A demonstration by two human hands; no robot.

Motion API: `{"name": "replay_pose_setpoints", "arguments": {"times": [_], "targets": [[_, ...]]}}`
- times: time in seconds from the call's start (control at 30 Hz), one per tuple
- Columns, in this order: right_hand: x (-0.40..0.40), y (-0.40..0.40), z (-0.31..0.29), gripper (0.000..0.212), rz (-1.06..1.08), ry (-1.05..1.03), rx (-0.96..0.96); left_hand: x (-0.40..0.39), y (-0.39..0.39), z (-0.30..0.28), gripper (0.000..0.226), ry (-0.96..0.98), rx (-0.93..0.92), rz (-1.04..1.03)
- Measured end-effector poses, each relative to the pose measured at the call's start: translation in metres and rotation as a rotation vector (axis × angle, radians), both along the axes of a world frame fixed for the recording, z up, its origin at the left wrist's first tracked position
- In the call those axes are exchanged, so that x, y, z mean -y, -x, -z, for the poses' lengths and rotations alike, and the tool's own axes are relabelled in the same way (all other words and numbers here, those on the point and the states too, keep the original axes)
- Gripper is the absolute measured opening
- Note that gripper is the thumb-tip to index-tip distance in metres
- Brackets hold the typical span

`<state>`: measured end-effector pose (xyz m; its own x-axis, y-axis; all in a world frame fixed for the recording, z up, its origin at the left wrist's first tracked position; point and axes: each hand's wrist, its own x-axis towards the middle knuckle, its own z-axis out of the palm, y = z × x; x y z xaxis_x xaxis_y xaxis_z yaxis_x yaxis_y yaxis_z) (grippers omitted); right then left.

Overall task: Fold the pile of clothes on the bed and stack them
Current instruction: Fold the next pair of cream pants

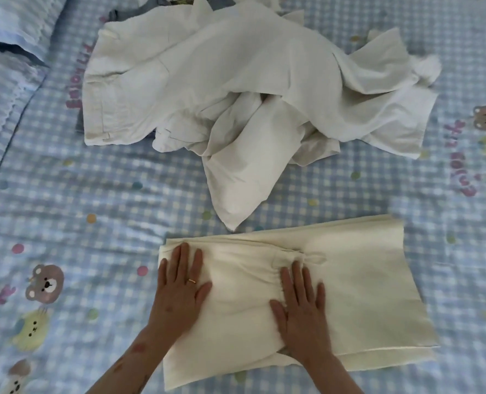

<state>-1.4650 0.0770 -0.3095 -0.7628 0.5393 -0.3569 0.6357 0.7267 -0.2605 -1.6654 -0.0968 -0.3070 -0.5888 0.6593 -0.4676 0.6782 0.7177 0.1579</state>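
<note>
While both hands lie flat with fingers spread, the left hand [179, 291] and right hand [301, 305] press the folded cream garment [364, 294] on the checked bedspread [79, 209]. Its long axis runs left to right, gathered waistband near the middle. Beyond it lies the unfolded white pile [236, 89].

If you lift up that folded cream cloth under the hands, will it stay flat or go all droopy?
Probably droopy: the cream cloth is soft and wrinkles where the right hand and left hand press it. Its layers would likely slide apart unless held underneath. It looks light, like the crumpled white clothes behind.
</note>
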Motion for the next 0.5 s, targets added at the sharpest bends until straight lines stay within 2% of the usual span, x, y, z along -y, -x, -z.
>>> {"name": "replay_pose_setpoints", "arguments": {"times": [0.07, 0.17, 0.23, 0.3, 0.4, 0.5], "targets": [[-0.005, -0.006, -0.006, 0.061, 0.008, 0.022, -0.063, -0.019, -0.012, -0.017, 0.068, -0.060, -0.040, -0.001], [-0.044, -0.040, -0.017, 0.058, 0.303, -0.068, -0.127, -0.076, -0.039, -0.039, 0.057, -0.248, -0.065, 0.174], [-0.079, -0.073, -0.023, 0.054, 0.549, -0.161, -0.056, -0.126, -0.053, -0.042, 0.051, -0.346, -0.015, 0.267], [-0.106, -0.105, -0.025, 0.051, 0.686, -0.173, 0.048, -0.185, -0.065, -0.038, 0.052, -0.366, 0.063, 0.329], [-0.117, -0.131, -0.025, 0.047, 0.664, -0.158, 0.021, -0.261, -0.079, -0.025, 0.059, -0.257, 0.110, 0.458], [-0.116, -0.146, -0.023, 0.048, 0.654, -0.092, -0.058, -0.317, -0.097, -0.015, 0.059, -0.256, 0.174, 0.483]]}}
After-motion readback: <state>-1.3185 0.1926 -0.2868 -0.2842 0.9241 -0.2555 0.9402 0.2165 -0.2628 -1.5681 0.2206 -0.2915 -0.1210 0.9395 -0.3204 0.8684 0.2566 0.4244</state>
